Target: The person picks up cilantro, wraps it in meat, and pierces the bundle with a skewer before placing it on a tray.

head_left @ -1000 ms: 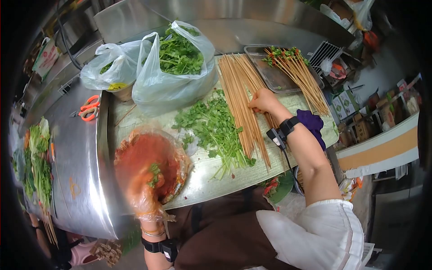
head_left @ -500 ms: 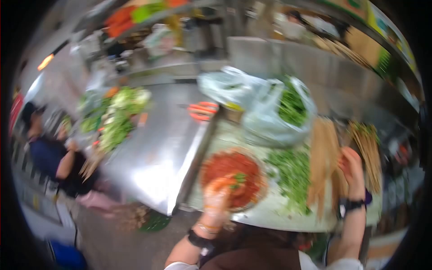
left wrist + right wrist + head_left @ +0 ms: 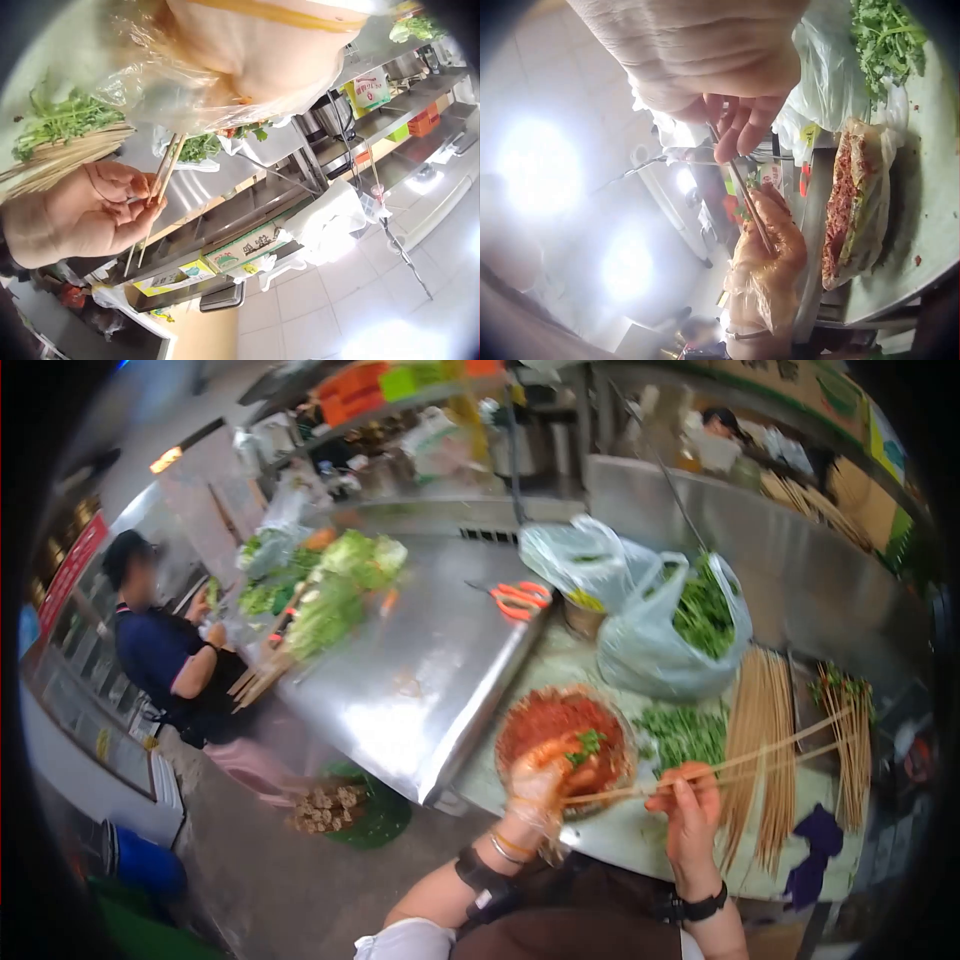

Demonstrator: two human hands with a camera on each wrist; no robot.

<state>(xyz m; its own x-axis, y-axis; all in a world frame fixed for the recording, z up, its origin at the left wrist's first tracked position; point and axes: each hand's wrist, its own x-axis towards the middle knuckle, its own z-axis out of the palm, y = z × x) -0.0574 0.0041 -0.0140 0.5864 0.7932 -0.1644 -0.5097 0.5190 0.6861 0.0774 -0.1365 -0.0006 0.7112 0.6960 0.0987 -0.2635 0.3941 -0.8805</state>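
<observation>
My left hand (image 3: 537,792), in a clear plastic glove smeared with red, is held over the front of a plastic-lined bowl of red paste-like mixture (image 3: 545,710). Its curled fingers hold a coriander sprig (image 3: 586,745), whose leaves stick out at the top. To its right, my bare right hand (image 3: 690,815) pinches two thin wooden skewers (image 3: 169,174) between thumb and fingers. They point left, their near ends reaching the gloved hand (image 3: 769,244) in the right wrist view. Whatever else lies inside the glove's grip is hidden.
A coriander pile (image 3: 688,732) and loose skewers (image 3: 758,750) lie right of the bowl. Finished-looking skewers (image 3: 850,760) and a purple cloth (image 3: 816,850) are farther right. Behind stands a bag of greens (image 3: 650,645); orange-handled scissors (image 3: 520,600) lie left. Another person (image 3: 165,650) stands at the far left.
The head view has swung left. My right hand has left the skewer pile with two skewers and come beside the left hand, which stays by the bowl with the coriander.
</observation>
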